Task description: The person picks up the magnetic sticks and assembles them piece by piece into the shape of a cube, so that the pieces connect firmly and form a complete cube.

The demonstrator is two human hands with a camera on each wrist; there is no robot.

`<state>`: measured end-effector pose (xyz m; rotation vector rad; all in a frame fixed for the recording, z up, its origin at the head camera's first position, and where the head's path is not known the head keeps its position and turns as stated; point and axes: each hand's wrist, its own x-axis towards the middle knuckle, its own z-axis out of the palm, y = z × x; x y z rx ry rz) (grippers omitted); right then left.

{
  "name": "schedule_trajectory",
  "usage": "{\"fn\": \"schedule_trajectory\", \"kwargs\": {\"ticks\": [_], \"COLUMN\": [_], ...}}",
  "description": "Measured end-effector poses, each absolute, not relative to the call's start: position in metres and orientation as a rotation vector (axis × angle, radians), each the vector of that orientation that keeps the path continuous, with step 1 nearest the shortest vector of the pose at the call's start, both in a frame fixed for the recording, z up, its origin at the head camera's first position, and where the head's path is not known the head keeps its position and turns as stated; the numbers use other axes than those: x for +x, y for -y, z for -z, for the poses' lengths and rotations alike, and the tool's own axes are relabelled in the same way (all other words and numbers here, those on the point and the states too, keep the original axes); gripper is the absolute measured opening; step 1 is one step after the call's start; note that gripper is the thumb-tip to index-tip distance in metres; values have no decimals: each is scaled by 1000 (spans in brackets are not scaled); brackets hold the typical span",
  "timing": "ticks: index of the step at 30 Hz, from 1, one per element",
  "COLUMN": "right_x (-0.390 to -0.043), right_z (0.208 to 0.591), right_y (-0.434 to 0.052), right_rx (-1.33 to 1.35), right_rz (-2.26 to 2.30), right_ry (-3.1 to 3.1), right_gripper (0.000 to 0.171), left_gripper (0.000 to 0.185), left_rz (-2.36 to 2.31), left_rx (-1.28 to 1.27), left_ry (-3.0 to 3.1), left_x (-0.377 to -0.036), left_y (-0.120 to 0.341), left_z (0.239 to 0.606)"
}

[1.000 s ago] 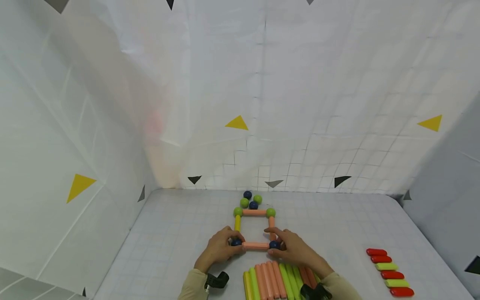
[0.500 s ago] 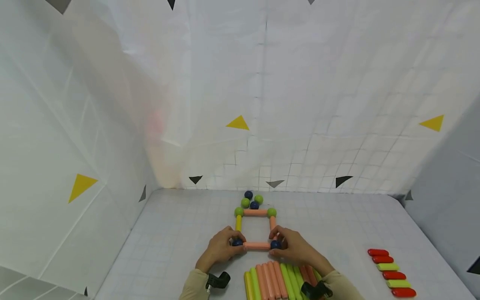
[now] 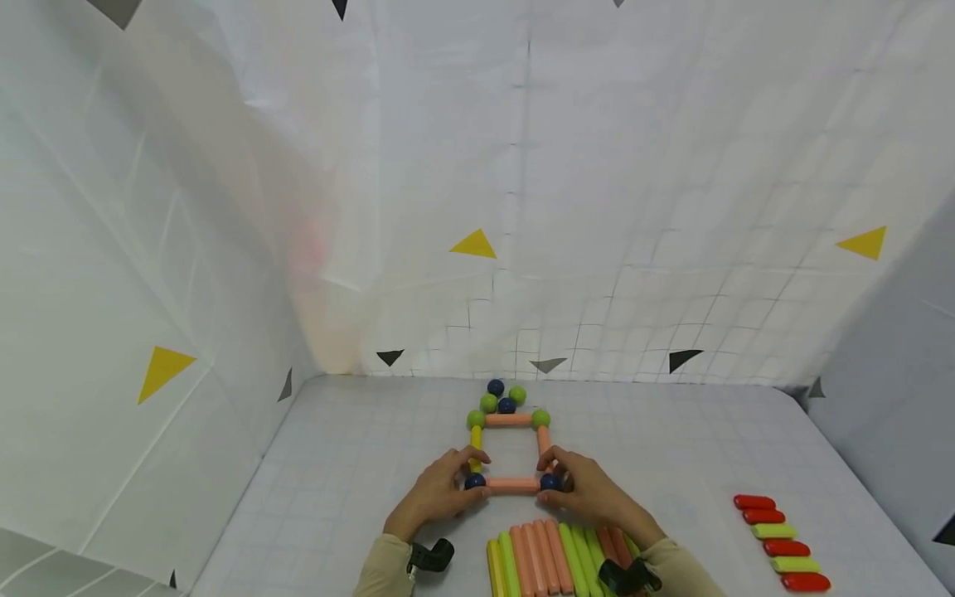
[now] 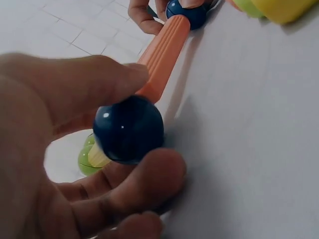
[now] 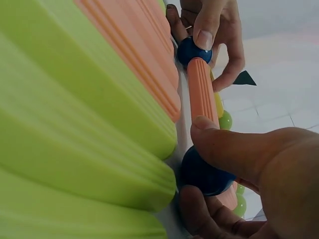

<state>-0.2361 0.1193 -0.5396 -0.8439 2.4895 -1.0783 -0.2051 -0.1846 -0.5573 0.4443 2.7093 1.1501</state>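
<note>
With each hand pinching a blue ball, left hand (image 3: 436,491) and right hand (image 3: 589,493) risk snapping the orange rod (image 3: 513,485) between them loose if squeezed unevenly

Right hand (image 5: 259,169) fingers pinch blue ball (image 5: 202,174) at orange rod (image 5: 202,89) end.

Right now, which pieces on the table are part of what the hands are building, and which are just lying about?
In hand:
left hand pinching the left blue ball
right hand pinching the right blue ball
near orange rod between those balls
square frame of rods and corner balls

Lying about:
four loose balls behind the frame
row of spare rods
red and yellow-green short pieces
</note>
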Motion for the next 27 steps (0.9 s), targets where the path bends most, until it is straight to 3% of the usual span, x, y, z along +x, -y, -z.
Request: {"fn": "schedule_trajectory", "kwargs": {"ticks": [4, 8, 11, 15, 19, 27], "right_x": [-233, -228, -221, -204, -183, -156], "right_z": [536, 532, 530, 526, 524, 539], "right_y": [-119, -121, -119, -108, -93, -62], "right_rx": [-851, -841, -698, -567, -755, -977], "right_rz": [1080, 1061, 1041, 1048, 960, 710], "right_ry": [-2478, -2533, -2685, -2804, -2763, -2726], "right_gripper": [35, 47, 53, 39, 27, 49], "left_gripper": [41, 42, 44, 46, 44, 41], "left_rz": [-1187, -1244, -1305, -1394, -1442, -1494], "left_rx": [438, 432, 418, 399, 416, 421], "left_ry": [-2699, -2695, -2682, -2644, -2637, -2611], "left_x": [-205, -206, -206, -208, -210, -211], "left_y": [186, 185, 183, 185, 190, 193], "left_z": [560, 562, 566, 572, 576, 577]}}
